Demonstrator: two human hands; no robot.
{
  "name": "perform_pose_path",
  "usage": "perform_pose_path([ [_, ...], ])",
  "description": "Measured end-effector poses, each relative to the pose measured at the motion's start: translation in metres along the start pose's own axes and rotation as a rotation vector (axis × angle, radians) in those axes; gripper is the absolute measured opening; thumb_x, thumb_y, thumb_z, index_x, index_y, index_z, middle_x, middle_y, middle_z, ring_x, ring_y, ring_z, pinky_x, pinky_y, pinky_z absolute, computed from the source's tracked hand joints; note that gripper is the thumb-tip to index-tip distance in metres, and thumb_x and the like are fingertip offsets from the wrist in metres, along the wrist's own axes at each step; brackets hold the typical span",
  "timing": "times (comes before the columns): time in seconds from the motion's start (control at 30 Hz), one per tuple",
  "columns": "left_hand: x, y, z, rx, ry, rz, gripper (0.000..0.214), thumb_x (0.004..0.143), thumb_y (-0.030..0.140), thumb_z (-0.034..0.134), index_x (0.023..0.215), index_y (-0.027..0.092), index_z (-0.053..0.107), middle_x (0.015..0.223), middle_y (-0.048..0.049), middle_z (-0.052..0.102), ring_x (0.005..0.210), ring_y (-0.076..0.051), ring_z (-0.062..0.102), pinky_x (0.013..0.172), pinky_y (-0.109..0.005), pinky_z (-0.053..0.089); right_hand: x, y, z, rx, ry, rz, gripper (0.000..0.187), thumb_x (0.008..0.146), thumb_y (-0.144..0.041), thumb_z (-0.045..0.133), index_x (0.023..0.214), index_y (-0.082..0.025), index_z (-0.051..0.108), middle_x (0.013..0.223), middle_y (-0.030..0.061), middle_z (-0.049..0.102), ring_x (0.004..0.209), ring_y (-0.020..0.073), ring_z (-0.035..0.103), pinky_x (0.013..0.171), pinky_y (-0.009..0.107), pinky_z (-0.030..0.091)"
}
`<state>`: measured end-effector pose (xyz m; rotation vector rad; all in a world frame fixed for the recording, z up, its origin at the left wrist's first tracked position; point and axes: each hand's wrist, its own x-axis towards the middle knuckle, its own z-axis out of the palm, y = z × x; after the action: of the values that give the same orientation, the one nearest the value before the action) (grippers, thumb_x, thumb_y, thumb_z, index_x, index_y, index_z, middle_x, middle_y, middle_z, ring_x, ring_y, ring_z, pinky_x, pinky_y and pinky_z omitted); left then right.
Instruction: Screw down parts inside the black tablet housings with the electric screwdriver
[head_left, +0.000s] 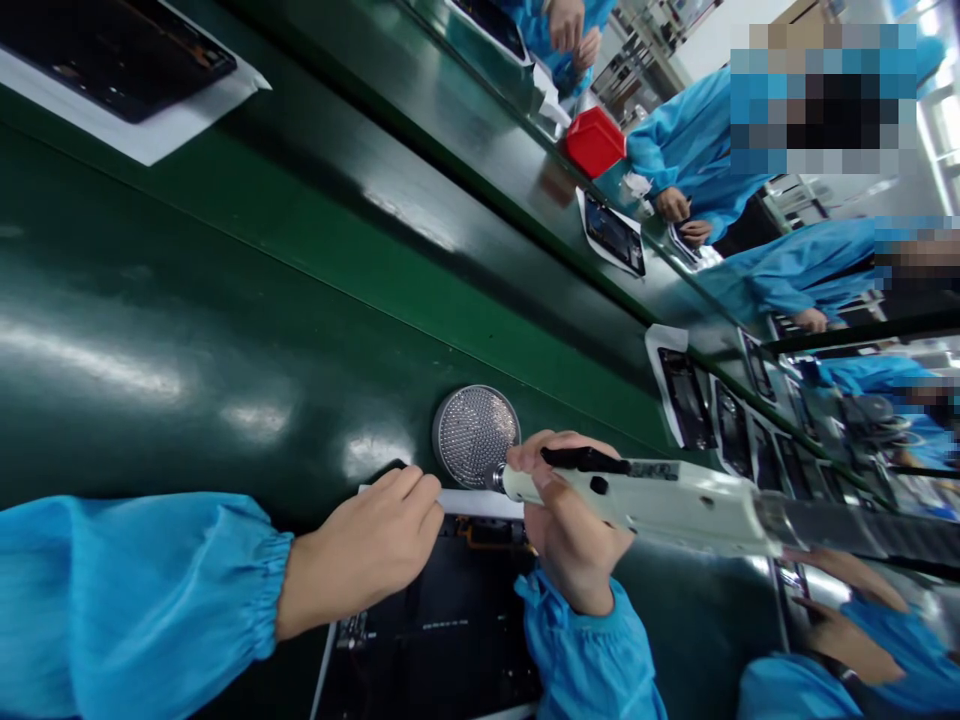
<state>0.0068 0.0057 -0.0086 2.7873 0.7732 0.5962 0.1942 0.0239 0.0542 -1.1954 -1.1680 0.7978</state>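
Observation:
My right hand (pixel 564 520) is wrapped round a white electric screwdriver (pixel 675 500) with a black lever on top. The tool lies nearly level, and its tip points at a round metal mesh dish (pixel 474 434) on the green belt. My left hand (pixel 367 545) has its fingers curled and rests on the edge of a dark opened device (pixel 442 640) lying on a white sheet (pixel 472 502). Both my arms wear blue sleeves.
A green conveyor belt (pixel 225 300) runs across the view. More dark devices on white sheets lie along it (pixel 112 50) (pixel 615 235) (pixel 686 395). A red box (pixel 595 140) stands at the far edge. Several people in blue coats work along the right side (pixel 697 150) (pixel 847 625).

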Motion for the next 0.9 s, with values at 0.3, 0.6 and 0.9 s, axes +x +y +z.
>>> perform_pose_path([
  [0.3, 0.005, -0.007, 0.001, -0.126, -0.087, -0.016, 0.013, 0.081, 0.003, 0.052, 0.078, 0.014, 0.058, 0.081, -0.0095, 0.052, 0.073, -0.025, 0.045, 0.064, -0.038, 0.043, -0.008, 0.008, -0.007, -0.024, 0.001, 0.026, 0.017, 0.083, -0.018, 0.070, 0.099, -0.025, 0.069, 0.085, 0.0010, 0.064, 0.075, 0.0198, 0.063, 0.069, 0.038, 0.053],
  [0.6, 0.012, -0.008, -0.013, -0.073, -0.254, -0.055, 0.014, 0.081, 0.001, 0.055, 0.082, 0.012, 0.063, 0.086, -0.0105, 0.056, 0.078, -0.025, 0.051, 0.070, -0.038, 0.050, -0.004, 0.024, -0.007, -0.015, -0.003, 0.023, 0.007, 0.082, -0.019, 0.069, 0.085, -0.020, 0.064, 0.077, 0.0001, 0.061, 0.071, 0.0183, 0.060, 0.069, 0.037, 0.052],
  [0.9, 0.018, -0.006, -0.003, -0.092, -0.144, 0.015, 0.017, 0.083, -0.002, 0.053, 0.085, 0.012, 0.061, 0.089, -0.0097, 0.059, 0.078, -0.023, 0.053, 0.069, -0.035, 0.050, -0.009, -0.009, -0.012, 0.096, 0.072, -0.054, 0.021, 0.077, -0.016, 0.071, 0.097, -0.023, 0.069, 0.079, 0.0001, 0.065, 0.071, 0.0178, 0.062, 0.068, 0.037, 0.053],
])
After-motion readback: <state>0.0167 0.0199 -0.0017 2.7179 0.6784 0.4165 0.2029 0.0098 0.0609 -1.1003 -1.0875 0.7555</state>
